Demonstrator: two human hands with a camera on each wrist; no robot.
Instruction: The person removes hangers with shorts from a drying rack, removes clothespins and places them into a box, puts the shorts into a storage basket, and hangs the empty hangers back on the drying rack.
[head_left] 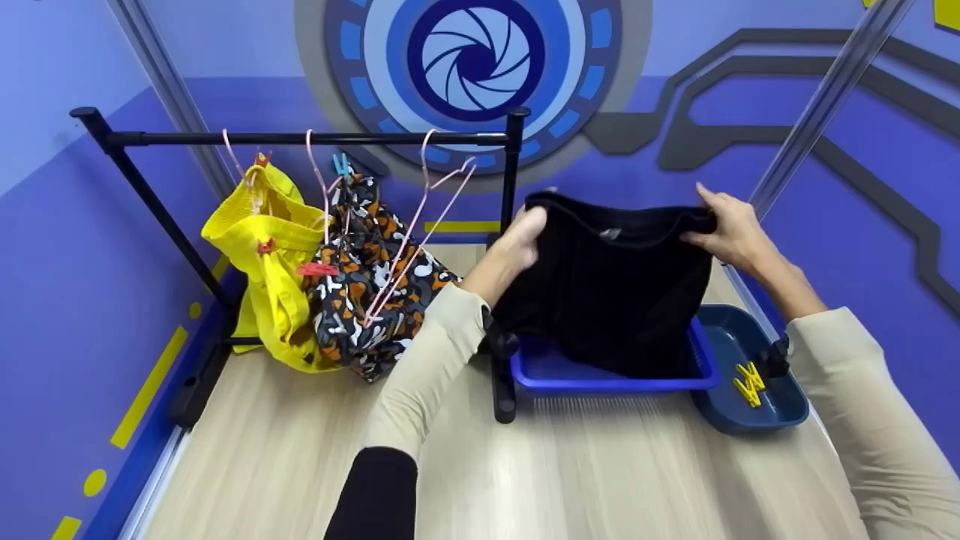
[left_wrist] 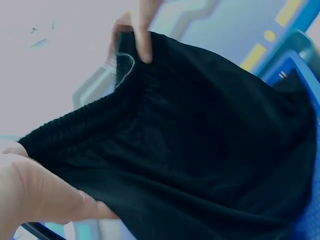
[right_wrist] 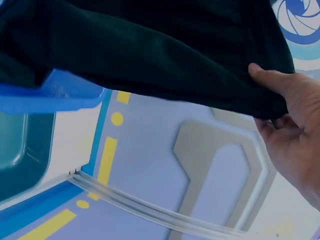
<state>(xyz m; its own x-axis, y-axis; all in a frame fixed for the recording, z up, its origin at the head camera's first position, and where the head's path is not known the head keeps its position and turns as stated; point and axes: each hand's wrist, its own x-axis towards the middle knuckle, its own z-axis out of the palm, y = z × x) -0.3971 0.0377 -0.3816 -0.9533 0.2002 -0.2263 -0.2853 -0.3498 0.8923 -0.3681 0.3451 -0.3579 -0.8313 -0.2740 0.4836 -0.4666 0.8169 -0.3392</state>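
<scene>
Black shorts [head_left: 622, 292] with an elastic waistband hang spread between both hands, their lower part over a blue basket [head_left: 615, 385]. The left hand [head_left: 517, 240] grips one end of the waistband; in the left wrist view its thumb lies along the front of the cloth. At the other end, the right hand [head_left: 731, 229] pinches the waistband, its thumb on the near side in the right wrist view [right_wrist: 295, 115]. Between the hands the waist opening gapes a little, with a small pale label inside.
A black rack [head_left: 322, 139] stands at left. Yellow shorts [head_left: 281, 300] and camouflage-patterned shorts [head_left: 360, 300] hang there, clipped with pegs, beside a bare pink hanger [head_left: 409, 247]. Right of the basket, a dark teal tray [head_left: 720, 420] holds yellow clothespins [head_left: 748, 384].
</scene>
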